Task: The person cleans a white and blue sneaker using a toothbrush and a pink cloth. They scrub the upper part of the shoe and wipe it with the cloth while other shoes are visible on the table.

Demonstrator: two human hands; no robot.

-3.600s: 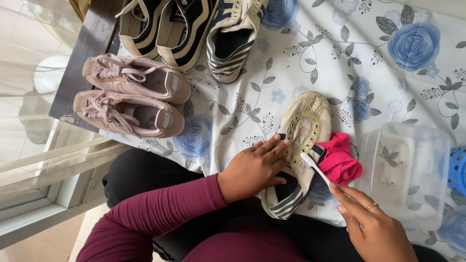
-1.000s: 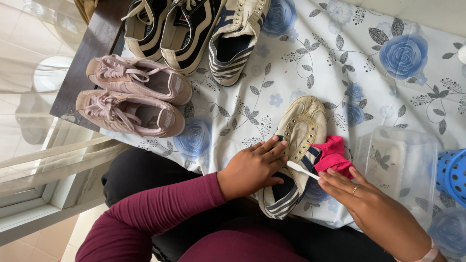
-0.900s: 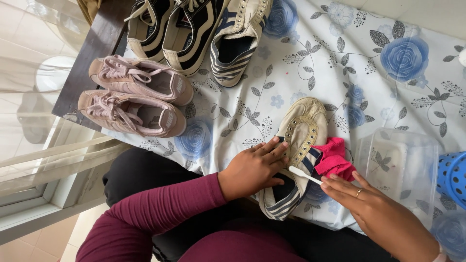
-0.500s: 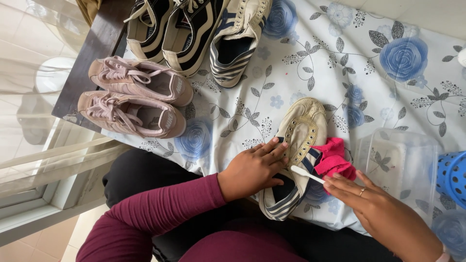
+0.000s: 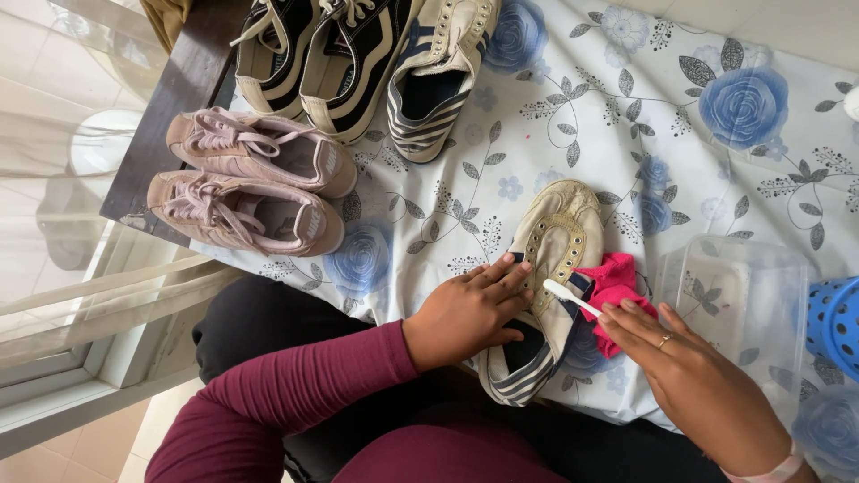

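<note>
A cream shoe with navy stripes [image 5: 557, 234] lies at the near edge of a table under a white cloth with blue roses [image 5: 626, 116]. My left hand [image 5: 469, 309] rests flat on the shoe's side and holds it down. My right hand [image 5: 689, 376] grips a white toothbrush [image 5: 571, 297], whose head touches the shoe's upper near the opening. A pink rag [image 5: 614, 288] lies right beside the shoe, under the brush.
A pair of pink sneakers [image 5: 255, 183] lies at the table's left edge. Two black-and-cream sneakers [image 5: 313, 45] and a striped cream shoe [image 5: 440, 72] sit at the back. A clear plastic tub [image 5: 734, 304] and a blue perforated basket [image 5: 837, 313] stand to the right.
My right hand has shifted the toothbrush slightly along the shoe's upper, back and forth. My left hand has stayed on the shoe.
</note>
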